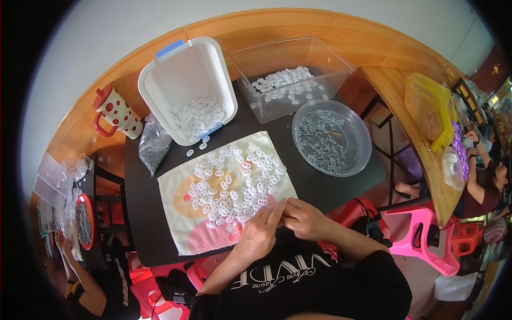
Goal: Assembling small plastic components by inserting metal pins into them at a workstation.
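A dark bench (320,184) carries a pale cloth (181,213) with orange and pink patches, spread flat in front of the person. Scattered over the cloth lie many small white oval rings (234,184), mostly in a loose heap across its middle and far part; they point every way, with no shared long axis.

At the near right corner of the cloth both hands meet. The left hand (258,234) rests on the cloth's near edge with its fingers stretched toward the right hand (304,218), whose fingers are drawn together at the fingertips. The two sets of fingertips touch, pinched around something too small to make out, so which way it points cannot be told.

Far left on the bench a white tub (160,80) with blue clips leans tilted, more white rings pooled in its lower end and a few spilled just beside it. To its right stands a clear box (330,58) holding another layer of rings. Near that, on the right, sits a round clear bowl (362,138) of small grey pieces. A bag of grey pieces (153,144) lies left of the cloth, and a red-and-white spotted jug (114,113) stands beyond it. Nothing lies between the hands and the heap of rings.
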`<state>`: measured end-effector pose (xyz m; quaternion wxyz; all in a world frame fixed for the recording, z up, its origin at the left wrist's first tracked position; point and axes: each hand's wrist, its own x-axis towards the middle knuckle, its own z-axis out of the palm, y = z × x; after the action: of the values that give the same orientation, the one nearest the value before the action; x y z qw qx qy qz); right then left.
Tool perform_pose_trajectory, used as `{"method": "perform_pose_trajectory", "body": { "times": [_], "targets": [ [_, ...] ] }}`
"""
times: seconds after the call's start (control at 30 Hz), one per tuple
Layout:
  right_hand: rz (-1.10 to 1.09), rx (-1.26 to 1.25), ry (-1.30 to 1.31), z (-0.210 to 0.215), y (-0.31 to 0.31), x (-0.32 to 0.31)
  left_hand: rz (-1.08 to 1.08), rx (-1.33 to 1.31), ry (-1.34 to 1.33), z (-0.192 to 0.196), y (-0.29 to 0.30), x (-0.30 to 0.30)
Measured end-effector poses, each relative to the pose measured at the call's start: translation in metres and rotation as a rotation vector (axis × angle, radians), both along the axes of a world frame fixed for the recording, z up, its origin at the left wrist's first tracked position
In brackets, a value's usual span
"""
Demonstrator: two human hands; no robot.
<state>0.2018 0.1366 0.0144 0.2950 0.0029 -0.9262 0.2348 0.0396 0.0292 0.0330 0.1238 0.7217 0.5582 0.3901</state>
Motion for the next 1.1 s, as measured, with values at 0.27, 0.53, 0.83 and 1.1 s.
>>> {"method": "perform_pose_trajectory", "body": {
  "times": [0.27,0.53,0.83,1.1],
  "targets": [
    [0.019,-0.075,-0.028,0.005,0.002,0.003,0.018,0.115,0.004,-0.007,-0.007,-0.002],
    [-0.385,0.392,0.406,0.129,0.086,-0.031,0.191,0.289,0.099,-0.007,-0.011,-0.006],
    [-0.291,-0.133,0.129,0.106,0.107,-0.075,0.369,0.132,0.236,0.008,-0.049,-0.039],
    [-0.144,-0.101,-0.445,0.045,0.033,-0.084,0.397,0.092,0.224,0.0,-0.041,-0.055]
  ]
}}
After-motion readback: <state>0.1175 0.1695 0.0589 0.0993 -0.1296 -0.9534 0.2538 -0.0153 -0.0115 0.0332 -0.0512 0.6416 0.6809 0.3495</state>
